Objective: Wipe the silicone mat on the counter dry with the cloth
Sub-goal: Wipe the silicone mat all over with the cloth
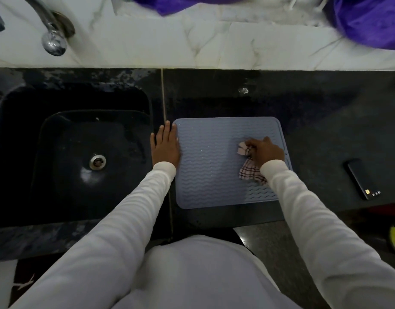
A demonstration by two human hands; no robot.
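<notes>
A grey-blue silicone mat (pixel 210 166) with wavy ridges lies flat on the black counter (pixel 325 121), right of the sink. My right hand (pixel 266 151) grips a bunched checked cloth (pixel 250 170) and holds it against the mat's right half. Part of the cloth trails toward my sleeve. My left hand (pixel 165 146) lies flat with straight fingers on the counter at the mat's left edge, its little-finger side touching the mat's rim.
A black sink (pixel 85 157) with a metal drain is at the left, a chrome tap (pixel 51 34) above it. A dark phone (pixel 362 178) lies on the counter to the right. Purple fabric (pixel 368 21) sits on the white marble ledge behind.
</notes>
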